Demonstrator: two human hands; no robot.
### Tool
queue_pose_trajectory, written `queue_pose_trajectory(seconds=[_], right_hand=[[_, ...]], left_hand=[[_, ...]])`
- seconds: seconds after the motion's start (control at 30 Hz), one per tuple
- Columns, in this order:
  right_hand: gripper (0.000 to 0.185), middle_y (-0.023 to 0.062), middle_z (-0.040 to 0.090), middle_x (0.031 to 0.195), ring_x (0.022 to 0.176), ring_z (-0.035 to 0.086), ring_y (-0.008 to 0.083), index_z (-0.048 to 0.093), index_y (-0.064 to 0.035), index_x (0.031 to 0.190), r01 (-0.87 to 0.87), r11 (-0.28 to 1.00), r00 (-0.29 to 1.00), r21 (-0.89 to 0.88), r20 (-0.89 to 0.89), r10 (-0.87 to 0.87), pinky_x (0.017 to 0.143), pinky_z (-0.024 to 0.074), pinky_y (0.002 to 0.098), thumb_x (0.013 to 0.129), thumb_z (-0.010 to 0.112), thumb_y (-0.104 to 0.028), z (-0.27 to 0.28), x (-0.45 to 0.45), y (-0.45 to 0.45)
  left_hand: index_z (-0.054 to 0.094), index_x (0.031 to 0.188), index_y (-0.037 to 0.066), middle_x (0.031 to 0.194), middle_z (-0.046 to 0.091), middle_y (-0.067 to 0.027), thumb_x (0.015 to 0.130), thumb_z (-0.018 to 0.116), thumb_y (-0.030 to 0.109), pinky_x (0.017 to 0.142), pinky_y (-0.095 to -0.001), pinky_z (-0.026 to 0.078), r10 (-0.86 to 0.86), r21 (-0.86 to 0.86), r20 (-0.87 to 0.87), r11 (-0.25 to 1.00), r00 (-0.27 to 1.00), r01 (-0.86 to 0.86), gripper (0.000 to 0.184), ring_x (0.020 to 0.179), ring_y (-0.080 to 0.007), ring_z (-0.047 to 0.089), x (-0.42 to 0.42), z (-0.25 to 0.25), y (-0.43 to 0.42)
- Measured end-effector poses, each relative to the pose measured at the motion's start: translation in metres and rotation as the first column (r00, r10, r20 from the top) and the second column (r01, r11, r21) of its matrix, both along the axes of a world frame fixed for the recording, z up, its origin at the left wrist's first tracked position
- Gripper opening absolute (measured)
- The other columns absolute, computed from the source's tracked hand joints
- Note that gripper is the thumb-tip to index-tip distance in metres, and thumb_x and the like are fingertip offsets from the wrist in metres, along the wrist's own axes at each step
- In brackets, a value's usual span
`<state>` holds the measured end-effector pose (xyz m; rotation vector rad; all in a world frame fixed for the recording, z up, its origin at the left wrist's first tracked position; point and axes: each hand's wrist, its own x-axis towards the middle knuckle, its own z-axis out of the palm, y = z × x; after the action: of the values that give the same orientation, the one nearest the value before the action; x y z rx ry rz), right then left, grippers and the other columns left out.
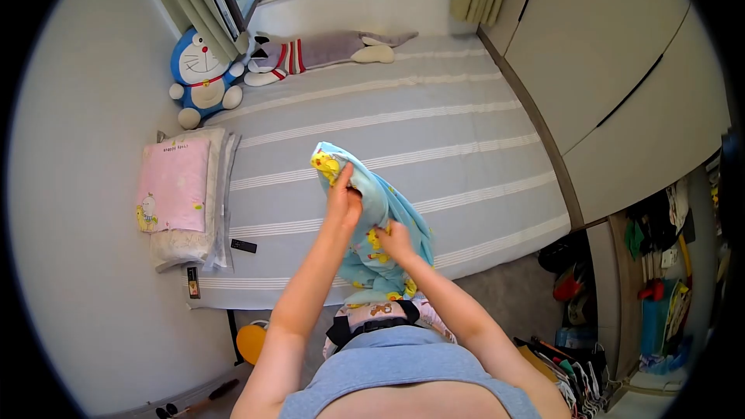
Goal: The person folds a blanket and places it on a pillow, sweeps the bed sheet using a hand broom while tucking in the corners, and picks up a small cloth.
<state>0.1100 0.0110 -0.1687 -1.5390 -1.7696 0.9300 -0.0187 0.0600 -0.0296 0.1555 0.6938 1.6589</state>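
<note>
Blue cloth (pixel 410 221) in left fingers (pixel 344 177) and right fingers (pixel 386 236), blurry lettering (pixel 176 149) on pink pillow (pixel 177 186)

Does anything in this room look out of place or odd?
Nothing looks spilled or damaged. One stray item: a black remote lies loose on the bed, angled to its stripes near the pink pillow. The blue cloth looks bunched, but left hand and right hand grip it.

Blue-grey sleeveless top (pixel 403 357), scooped neckline; black waist strap (pixel 384 326); pinkish bear-print bottoms (pixel 380 310); left hand (pixel 343 200), right hand (pixel 397 242) bare.
</note>
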Motion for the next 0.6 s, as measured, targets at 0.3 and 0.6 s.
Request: queue_pose_trajectory(seconds=[0.3,0.6], right_hand=[[0.009,0.0037,0.054,0.063,0.057,0.053,0.0095,0.056,-0.002,0.084,0.178,0.876,0.921,0.448,-0.39,0.013,0.051,0.0418,0.0244,0.075,0.057,-0.003,0.133,0.05,0.024],[0.039,0.0087,0.056,0.082,0.069,0.056,0.0269,0.054,-0.0074,0.097,-0.207,0.798,0.978,0.565,0.128,0.163,0.058,0.0456,0.0323,0.06,0.065,-0.006,0.113,0.002,0.0]], left_hand=[[0.049,0.096,0.008,0.086,0.054,-0.003,0.077,0.06,0.024,0.062,-0.0314,0.045,0.201,0.016,-0.232,0.979,0.952,-0.203,0.027,0.078,-0.0154,0.054,-0.075,0.009,-0.013],[0.045,0.104,0.004,0.098,0.051,-0.01,0.079,0.055,0.018,0.075,-0.036,0.047,-0.343,-0.316,-0.023,0.894,0.939,0.319,0.03,0.088,-0.0257,0.055,-0.007,-0.048,-0.024]])
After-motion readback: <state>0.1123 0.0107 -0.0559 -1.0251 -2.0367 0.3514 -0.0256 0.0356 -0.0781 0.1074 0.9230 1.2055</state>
